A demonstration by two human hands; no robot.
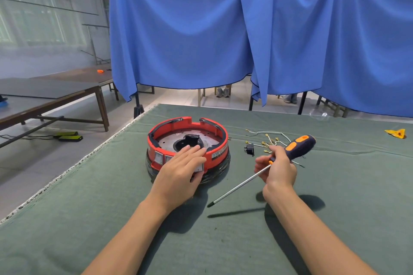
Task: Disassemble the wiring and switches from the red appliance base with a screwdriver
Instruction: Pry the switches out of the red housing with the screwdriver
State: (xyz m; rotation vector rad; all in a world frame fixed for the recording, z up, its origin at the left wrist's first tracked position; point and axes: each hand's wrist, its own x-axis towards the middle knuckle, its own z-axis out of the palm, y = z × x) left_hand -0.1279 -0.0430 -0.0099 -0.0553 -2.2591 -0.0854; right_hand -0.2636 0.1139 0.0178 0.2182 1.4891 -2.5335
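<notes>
The right hand grips the screwdriver, tip aimed near-left; the red appliance base lies left, under the flat left hand.

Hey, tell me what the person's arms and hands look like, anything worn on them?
Both forearms are bare up to the frame edge: no sleeves show. The left hand and the right hand wear no gloves; no rings, watch or bracelets are visible on the fingers or wrists. The fingernails look short and unpainted.

Workshop-like hall: green-cloth worktable, long wooden benches, hung blue curtains, tiled floor.
</notes>
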